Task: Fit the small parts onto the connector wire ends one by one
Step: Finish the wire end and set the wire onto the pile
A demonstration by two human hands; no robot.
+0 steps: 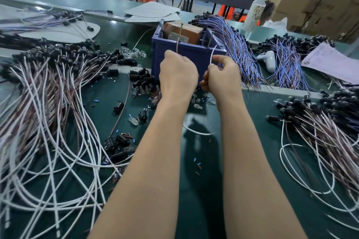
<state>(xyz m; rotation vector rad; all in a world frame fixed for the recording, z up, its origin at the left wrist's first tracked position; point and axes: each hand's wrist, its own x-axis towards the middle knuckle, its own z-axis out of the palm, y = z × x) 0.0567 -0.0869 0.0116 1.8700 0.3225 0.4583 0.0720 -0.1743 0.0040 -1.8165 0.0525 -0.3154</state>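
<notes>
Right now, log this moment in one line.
left hand: grips thin wire | right hand: grips white wire | behind: blue bin

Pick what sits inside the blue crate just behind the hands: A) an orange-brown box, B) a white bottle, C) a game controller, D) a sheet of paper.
A: an orange-brown box sticks up above the rim of the blue crate.

The bench mat (204, 180) is dark green. At twelve o'clock a blue crate (186, 52) holds an orange-brown box (186, 31). At nine o'clock sprawl white and brownish wires (48, 122) with black connectors (58, 50); at one o'clock, blue-and-purple wires (237, 48).
</notes>
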